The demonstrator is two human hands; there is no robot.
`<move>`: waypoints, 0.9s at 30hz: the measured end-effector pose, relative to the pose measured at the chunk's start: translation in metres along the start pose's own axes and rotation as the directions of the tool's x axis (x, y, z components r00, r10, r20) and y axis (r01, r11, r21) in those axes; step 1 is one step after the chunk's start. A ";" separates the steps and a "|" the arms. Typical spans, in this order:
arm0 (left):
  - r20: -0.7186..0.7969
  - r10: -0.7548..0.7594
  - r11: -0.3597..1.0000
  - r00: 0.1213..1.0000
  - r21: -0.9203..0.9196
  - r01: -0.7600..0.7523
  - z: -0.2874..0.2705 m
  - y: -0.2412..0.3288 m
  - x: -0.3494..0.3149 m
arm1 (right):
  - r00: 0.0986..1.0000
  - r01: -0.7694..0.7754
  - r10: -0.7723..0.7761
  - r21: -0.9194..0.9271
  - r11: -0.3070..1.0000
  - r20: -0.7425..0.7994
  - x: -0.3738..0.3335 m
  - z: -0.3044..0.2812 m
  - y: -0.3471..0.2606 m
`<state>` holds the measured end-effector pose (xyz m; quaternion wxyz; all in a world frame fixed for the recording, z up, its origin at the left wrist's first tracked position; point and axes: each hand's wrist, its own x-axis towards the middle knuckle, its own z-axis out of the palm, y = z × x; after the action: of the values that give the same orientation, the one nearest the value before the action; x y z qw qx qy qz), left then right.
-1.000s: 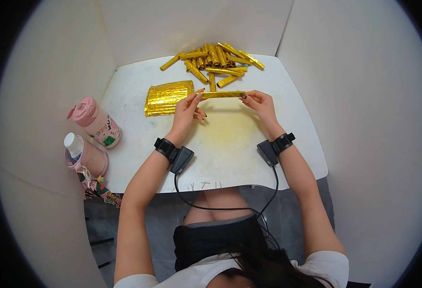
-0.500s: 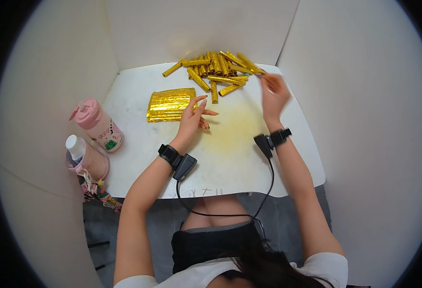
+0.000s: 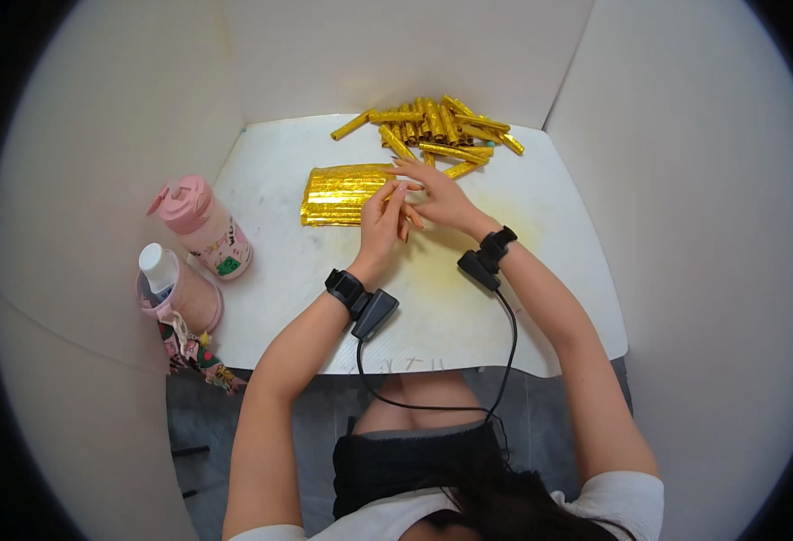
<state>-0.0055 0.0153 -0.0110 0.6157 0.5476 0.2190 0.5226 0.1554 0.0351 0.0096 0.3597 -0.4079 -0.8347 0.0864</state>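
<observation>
Both my hands are at the right end of the flat stack of shiny gold foil sheets (image 3: pixel 347 194) lying on the white table (image 3: pixel 279 261). My left hand (image 3: pixel 380 225) has its fingers stretched out, tips on or just over the stack's right edge, nothing clamped in its grip. My right hand (image 3: pixel 437 200) reaches across with fingertips touching the top sheet near that same corner; fingers look spread, but whether a sheet edge is pinched between them I cannot tell, the foil glare hides it.

Step in hand, as I judge it: separating one sheet off the top of the stack. Next move calls for a light fingertip pinch on a single foil edge and a peel so only one sheet lifts and does not crease.

Pile of rolled gold foil sticks (image 3: pixel 437 131) sits behind the stack, close to my right fingers. Pink plastic bottle (image 3: pixel 200 225) and pink cup with white-capped tube (image 3: pixel 176 293) stand at the table's left edge, well apart.
</observation>
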 end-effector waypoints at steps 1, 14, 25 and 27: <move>-0.006 -0.001 1.000 1.000 0.000 0.001 -0.001 -0.001 0.000 | 1.000 0.001 -0.002 0.004 1.000 0.005 0.004 0.005 -0.005; -0.017 0.010 1.000 1.000 0.002 -0.010 0.013 0.001 0.000 | 0.982 -0.037 0.010 0.137 0.990 0.187 0.019 0.010 0.023; 0.047 -0.091 0.992 0.995 0.096 0.086 0.005 -0.005 0.000 | 0.916 -0.400 0.370 0.412 0.819 0.154 0.016 0.011 0.019; 0.041 -0.093 0.992 0.995 0.091 0.089 0.007 -0.006 0.001 | 0.872 -0.474 0.484 0.381 0.794 0.076 0.015 0.006 0.020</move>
<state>0.0030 0.0146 -0.0139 0.6186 0.5758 0.2528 0.4710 0.1577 0.0606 0.0042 0.4099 -0.5274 -0.6656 0.3329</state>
